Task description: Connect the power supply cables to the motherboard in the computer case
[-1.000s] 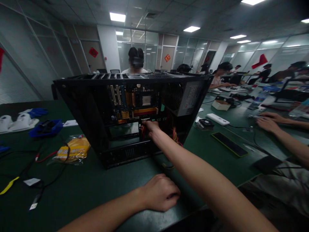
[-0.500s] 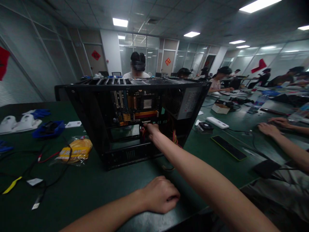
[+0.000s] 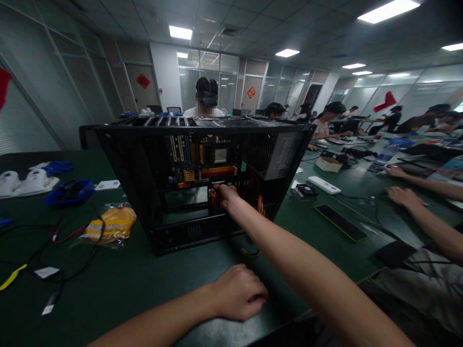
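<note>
An open black computer case [image 3: 137, 159] lies on its side on the green table [image 3: 126, 279], its motherboard [image 3: 202, 161] facing me. My right hand [image 3: 224, 195] reaches inside the case, below the motherboard, fingers closed around red and yellow cables whose end I cannot make out. Resting on the table near its front edge, my left hand [image 3: 238, 291] is curled into a loose fist with nothing visible in it. A power supply [image 3: 278, 152] fills the case's right end.
A yellow snack packet [image 3: 110, 224], loose cables [image 3: 54, 250], a blue cloth [image 3: 68, 190] and white objects [image 3: 25, 182] lie to the left. To the right sit a white box [image 3: 323, 184], a dark slab [image 3: 336, 222] and a neighbour's hands [image 3: 405, 195]. Other people sit beyond.
My right hand has shifted slightly inside the case; the view rose a little. The neighbour's hands moved farther apart on the right. My left hand stays put.
</note>
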### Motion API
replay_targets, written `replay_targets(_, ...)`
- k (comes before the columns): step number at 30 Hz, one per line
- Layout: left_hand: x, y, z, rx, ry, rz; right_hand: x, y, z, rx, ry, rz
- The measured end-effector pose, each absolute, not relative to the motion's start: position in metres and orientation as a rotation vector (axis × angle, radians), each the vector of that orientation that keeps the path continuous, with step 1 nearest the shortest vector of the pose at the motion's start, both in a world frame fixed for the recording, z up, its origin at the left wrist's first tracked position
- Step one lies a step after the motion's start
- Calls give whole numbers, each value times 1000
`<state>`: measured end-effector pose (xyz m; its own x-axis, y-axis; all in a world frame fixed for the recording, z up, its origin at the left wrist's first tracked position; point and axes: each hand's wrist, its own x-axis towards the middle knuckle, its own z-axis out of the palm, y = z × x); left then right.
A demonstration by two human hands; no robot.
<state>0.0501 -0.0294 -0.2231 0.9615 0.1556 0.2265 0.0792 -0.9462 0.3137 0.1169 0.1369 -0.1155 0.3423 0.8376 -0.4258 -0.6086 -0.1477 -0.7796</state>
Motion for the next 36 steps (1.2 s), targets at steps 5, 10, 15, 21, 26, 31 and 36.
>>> replay_targets(5,51,-30,-223,2823,177,337,113,141,-117,-1170,-271,1258)
replay_targets(10,51,-29,-223,2809,176,321,112,143,-115,-1187,-316,1245)
replay_targets(15,50,-30,-219,2796,187,317,136,128,-111,-1216,-488,1313)
replay_targets(21,49,-30,-220,2807,179,316,174,114,-106,-1312,-674,1389)
replay_targets(26,48,-30,-221,2809,186,316,173,123,-107,-1320,-659,1407)
replay_targets(31,48,-30,-223,2817,176,318,152,122,-106,-1192,-642,1453)
replay_targets(36,48,-30,-224,2808,165,308,151,116,-106,-1207,-593,1409)
